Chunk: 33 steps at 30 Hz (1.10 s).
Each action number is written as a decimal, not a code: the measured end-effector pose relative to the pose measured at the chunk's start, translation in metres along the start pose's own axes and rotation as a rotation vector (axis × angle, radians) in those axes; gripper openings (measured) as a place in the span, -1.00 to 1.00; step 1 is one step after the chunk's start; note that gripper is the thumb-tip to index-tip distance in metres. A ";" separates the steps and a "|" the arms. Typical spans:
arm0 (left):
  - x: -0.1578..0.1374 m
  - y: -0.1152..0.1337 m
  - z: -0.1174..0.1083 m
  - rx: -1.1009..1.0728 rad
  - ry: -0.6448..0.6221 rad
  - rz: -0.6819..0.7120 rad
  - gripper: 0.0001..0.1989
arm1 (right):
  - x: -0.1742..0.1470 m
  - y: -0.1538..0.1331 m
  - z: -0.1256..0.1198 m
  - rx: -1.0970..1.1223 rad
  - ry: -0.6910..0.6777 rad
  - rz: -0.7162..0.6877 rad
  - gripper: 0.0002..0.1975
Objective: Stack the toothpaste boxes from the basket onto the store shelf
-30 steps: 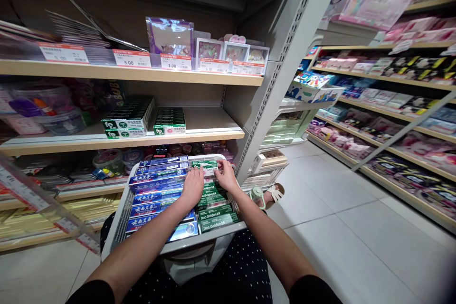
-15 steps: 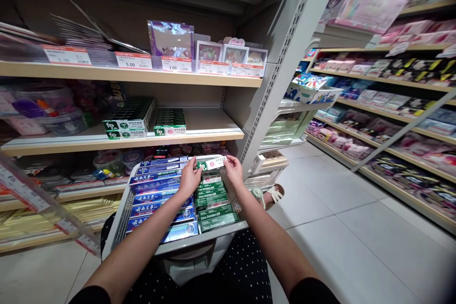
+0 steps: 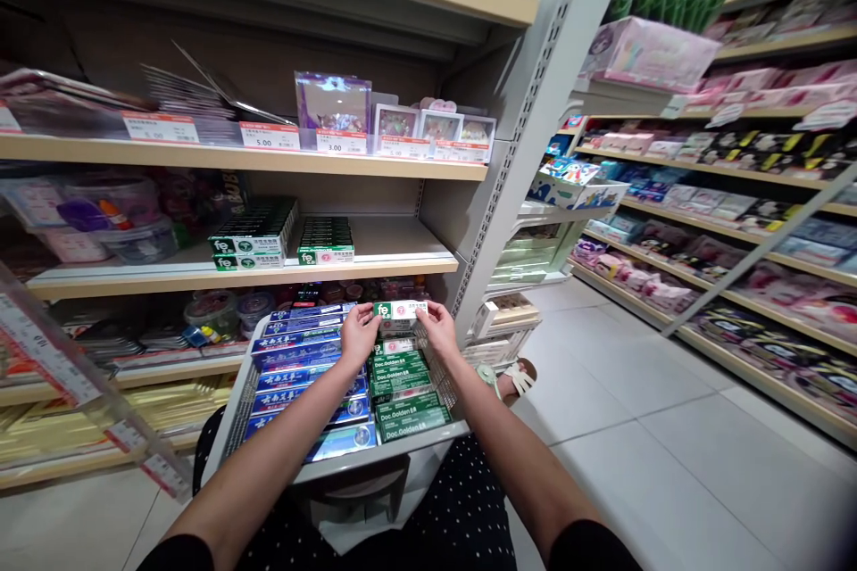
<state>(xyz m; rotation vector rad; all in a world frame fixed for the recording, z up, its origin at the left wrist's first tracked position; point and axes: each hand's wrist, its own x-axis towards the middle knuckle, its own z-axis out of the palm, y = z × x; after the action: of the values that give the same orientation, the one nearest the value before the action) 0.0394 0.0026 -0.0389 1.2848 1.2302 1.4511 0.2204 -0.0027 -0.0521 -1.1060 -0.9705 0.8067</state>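
Pinches one box at both ends, between thumb and fingers of the left hand at the green end and of the right hand at the white end, over the far part of the basket. Looks like the step of handling this box by itself, apart from the green boxes below the fingers and nearer the body. Probably calls next for keeping both pinches even and the box level, free of the blue boxes left of the fingers and of the shelf beyond and above them. Reaches forward with forearms slanting inward, palms roughly facing across the box and outer fingers curled, hard to make out fully.
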 end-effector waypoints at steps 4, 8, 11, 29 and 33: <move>0.008 0.015 -0.010 -0.137 0.033 -0.073 -0.77 | 0.003 -0.014 0.016 -0.085 -0.068 -0.102 -0.47; 0.030 0.034 -0.033 -0.143 0.134 -0.007 -0.75 | 0.014 -0.035 0.054 -0.250 -0.072 -0.259 -0.51; 0.052 0.048 -0.058 -0.018 0.226 0.089 -0.71 | 0.021 -0.054 0.095 -0.287 -0.076 -0.372 -0.56; 0.110 0.051 -0.129 0.399 0.246 0.377 -0.79 | 0.040 -0.053 0.184 -0.471 -0.073 -0.440 -0.68; 0.116 0.053 -0.129 0.422 0.237 0.400 -0.83 | 0.045 -0.055 0.183 -0.498 -0.107 -0.447 -0.71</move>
<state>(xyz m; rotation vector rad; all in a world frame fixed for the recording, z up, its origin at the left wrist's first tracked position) -0.1036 0.0872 0.0347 1.7578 1.5598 1.7211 0.0707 0.0873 0.0383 -1.2047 -1.4946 0.2616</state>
